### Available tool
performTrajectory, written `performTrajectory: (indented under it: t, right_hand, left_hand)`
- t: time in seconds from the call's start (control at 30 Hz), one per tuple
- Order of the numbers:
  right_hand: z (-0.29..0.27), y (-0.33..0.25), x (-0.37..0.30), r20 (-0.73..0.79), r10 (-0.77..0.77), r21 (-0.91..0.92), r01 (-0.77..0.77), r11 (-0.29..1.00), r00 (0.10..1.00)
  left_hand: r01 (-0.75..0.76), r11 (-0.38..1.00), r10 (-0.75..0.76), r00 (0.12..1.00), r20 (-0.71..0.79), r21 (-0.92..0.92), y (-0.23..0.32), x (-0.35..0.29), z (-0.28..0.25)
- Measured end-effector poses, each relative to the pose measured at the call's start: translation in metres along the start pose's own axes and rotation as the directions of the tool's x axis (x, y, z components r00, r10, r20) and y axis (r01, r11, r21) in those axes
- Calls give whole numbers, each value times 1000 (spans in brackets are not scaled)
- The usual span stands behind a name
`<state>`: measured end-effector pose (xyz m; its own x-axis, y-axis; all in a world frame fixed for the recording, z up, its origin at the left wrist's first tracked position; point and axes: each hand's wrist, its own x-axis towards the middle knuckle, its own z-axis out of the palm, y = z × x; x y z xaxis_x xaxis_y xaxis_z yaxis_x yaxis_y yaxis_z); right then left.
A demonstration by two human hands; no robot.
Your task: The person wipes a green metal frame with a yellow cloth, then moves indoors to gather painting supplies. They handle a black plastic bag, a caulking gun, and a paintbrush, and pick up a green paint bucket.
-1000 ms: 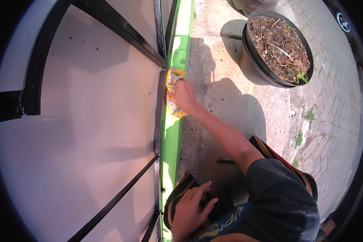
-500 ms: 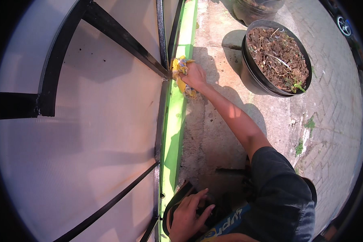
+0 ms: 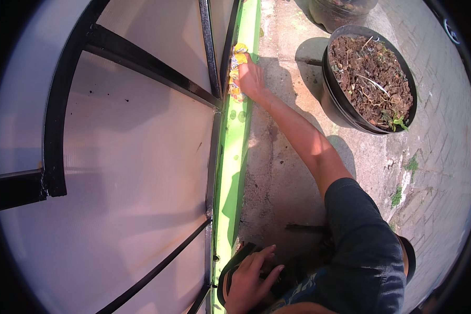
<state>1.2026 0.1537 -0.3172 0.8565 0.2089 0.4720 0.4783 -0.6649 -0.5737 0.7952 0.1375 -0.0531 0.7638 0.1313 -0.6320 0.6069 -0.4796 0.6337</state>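
My right hand [image 3: 252,77] stretches far forward, closed on a yellow patterned cloth [image 3: 235,78]. The cloth lies pressed along the bright green beam [image 3: 229,193], beside the foot of the black frame. Several darker, wet-looking spots mark the green surface just nearer than the cloth. Close to my body, my left hand [image 3: 250,280] holds nothing. Its fingers are apart and partly extended, next to the near end of the beam.
Black metal bars [image 3: 152,68] and a pale translucent panel [image 3: 136,152] fill the left side. On the concrete to the right stands a black pot [image 3: 345,118] of soil, with another dark pot [image 3: 335,14] behind it. Paving [image 3: 439,157] lies farther right.
My right hand has moved farther along the green beam with the cloth, which now lies flatter and longer under the fingers. The spots on the beam have come into view. My left hand stays put.
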Motion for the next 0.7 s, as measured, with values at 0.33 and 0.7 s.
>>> performTrajectory:
  t: [0.33,0.7]
  right_hand:
    - [1,-6,39,3,341,107,-339,935,940]
    - [-25,-6,51,96,599,197,-605,771,795]
  left_hand:
    - [-45,996,45,999,2,75,-11,10,6]
    - [-199,899,333,890,-311,391,65,16,-2]
